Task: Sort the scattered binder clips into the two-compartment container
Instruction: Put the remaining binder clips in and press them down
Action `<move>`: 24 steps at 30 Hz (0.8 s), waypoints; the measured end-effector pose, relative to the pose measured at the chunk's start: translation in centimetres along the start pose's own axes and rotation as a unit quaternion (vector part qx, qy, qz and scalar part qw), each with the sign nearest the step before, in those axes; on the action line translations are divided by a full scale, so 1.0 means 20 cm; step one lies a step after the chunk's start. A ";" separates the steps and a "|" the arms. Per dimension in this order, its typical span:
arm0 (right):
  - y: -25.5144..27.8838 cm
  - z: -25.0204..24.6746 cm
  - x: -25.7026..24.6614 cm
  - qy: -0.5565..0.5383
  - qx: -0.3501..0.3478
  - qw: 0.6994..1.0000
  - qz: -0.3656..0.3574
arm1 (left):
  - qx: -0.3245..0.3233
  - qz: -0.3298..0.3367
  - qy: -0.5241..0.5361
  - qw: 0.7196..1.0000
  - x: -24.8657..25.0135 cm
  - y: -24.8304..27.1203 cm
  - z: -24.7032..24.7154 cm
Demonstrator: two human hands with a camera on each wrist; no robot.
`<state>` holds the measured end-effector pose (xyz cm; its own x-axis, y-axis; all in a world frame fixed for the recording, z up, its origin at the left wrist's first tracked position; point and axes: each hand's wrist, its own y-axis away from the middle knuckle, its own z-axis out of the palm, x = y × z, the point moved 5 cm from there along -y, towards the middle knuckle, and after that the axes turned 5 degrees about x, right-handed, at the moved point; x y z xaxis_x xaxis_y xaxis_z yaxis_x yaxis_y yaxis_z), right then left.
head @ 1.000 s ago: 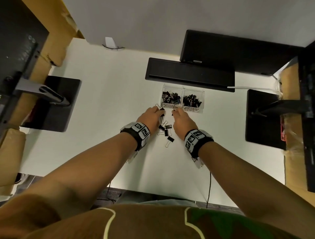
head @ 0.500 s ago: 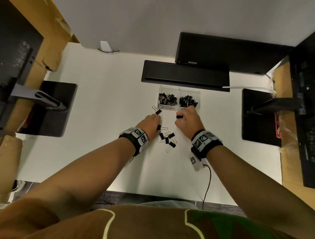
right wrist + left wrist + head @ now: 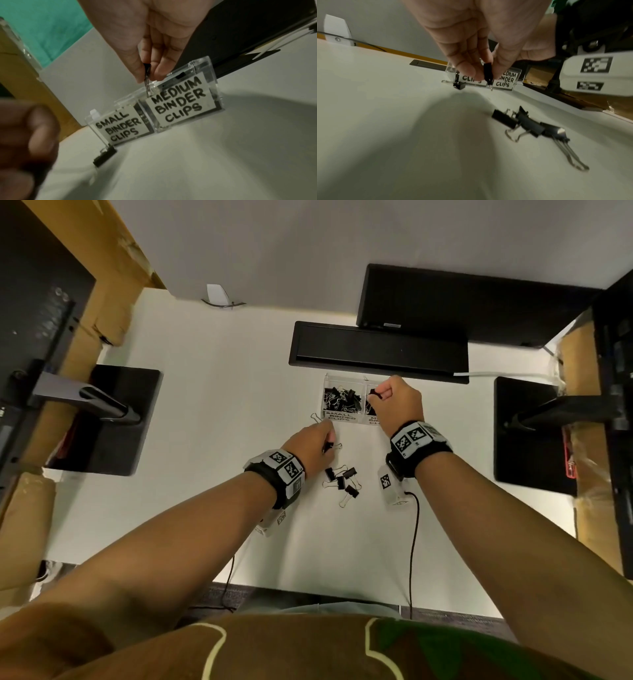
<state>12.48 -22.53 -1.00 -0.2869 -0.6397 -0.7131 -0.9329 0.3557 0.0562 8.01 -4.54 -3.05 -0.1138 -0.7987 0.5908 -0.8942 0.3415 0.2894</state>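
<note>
A clear two-compartment container (image 3: pixel 342 416) (image 3: pixel 212 86) (image 3: pixel 516 78) stands on the white desk, labelled SMALL BINDER CLIPS on the left and MEDIUM BINDER CLIPS on the right, with black clips in both. My right hand (image 3: pixel 394 402) (image 3: pixel 147 75) pinches a black binder clip (image 3: pixel 147 77) (image 3: pixel 374 395) over the medium compartment. My left hand (image 3: pixel 313 445) (image 3: pixel 486 73) pinches another black clip (image 3: pixel 488 73) (image 3: pixel 328 446) just above the desk. Several loose clips (image 3: pixel 342 481) (image 3: pixel 529 124) lie between my wrists. One clip (image 3: pixel 104 155) (image 3: pixel 458 85) (image 3: pixel 315 417) sits at the container's front left corner.
A black tray-like bar (image 3: pixel 376 350) lies just behind the container, with a larger black box (image 3: pixel 472 302) beyond it. Black monitor bases stand at the left (image 3: pixel 109 419) and right (image 3: pixel 531 433). Cardboard lines both sides. A cable (image 3: pixel 412 542) runs from my right wrist toward the desk's front edge.
My right hand has carried its clip forward from the desk to above the medium compartment. My left hand has drawn back a little and picked up a clip.
</note>
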 end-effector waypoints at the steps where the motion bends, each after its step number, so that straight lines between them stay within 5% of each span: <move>1: 0.00 0.01 0.00 0.024 -0.011 1.000 -0.010 | 0.009 0.006 0.007 1.000 0.02 -0.01 -0.02; 5: 0.02 0.03 0.01 0.100 -0.032 0.992 -0.076 | 0.047 0.039 0.037 0.997 0.10 -0.05 -0.10; 10: 0.14 -0.05 0.07 0.085 -0.016 0.994 -0.072 | 0.086 0.083 0.054 0.991 0.22 -0.17 -0.17; 20: 0.68 0.16 0.23 0.089 -0.239 0.961 -0.108 | 0.079 0.168 -0.077 0.980 0.38 -0.39 -0.06; 24: 0.72 0.19 0.27 0.110 -0.260 0.955 -0.090 | 0.031 0.164 -0.136 0.977 0.39 -0.41 0.01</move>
<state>-1.74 -18.33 -6.65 -0.0964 -0.8067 -0.5830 -0.9369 -0.1243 0.3269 14.31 -13.63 -1.07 -0.5011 -0.7570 0.4193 -0.8145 0.5762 0.0668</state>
